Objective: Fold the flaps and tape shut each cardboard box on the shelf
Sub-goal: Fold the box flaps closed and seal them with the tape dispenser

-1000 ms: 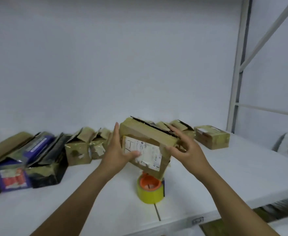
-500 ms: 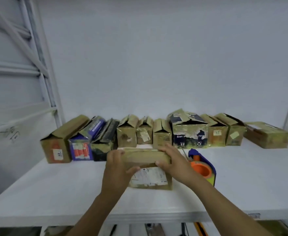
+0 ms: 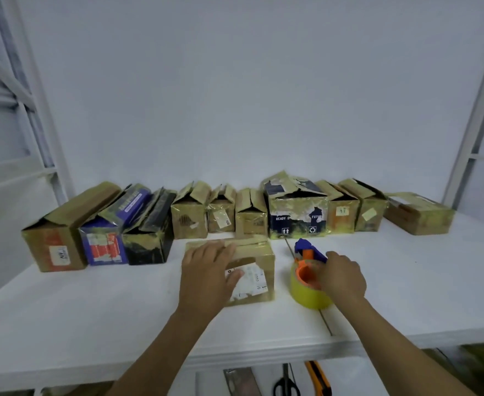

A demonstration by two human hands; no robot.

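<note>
A small cardboard box (image 3: 259, 257) with a white label stands on the white shelf (image 3: 121, 304) in front of me, its top flaps folded down. My left hand (image 3: 206, 274) lies over its top left corner, fingers on the lid and thumb on the label. To its right stands a tape dispenser (image 3: 306, 277) with a yellow roll, orange hub and blue handle. My right hand (image 3: 341, 277) grips the dispenser from the right side.
A row of several worn cardboard boxes (image 3: 249, 215) with loose flaps lines the back of the shelf, a flat box (image 3: 418, 214) at the far right. Scissors (image 3: 286, 381) and an orange cutter (image 3: 319, 378) lie below the shelf edge. White frame posts stand at both sides.
The box came down from in front of me onto the shelf. My right hand left the box and took hold of the tape dispenser; my left hand stayed on the box.
</note>
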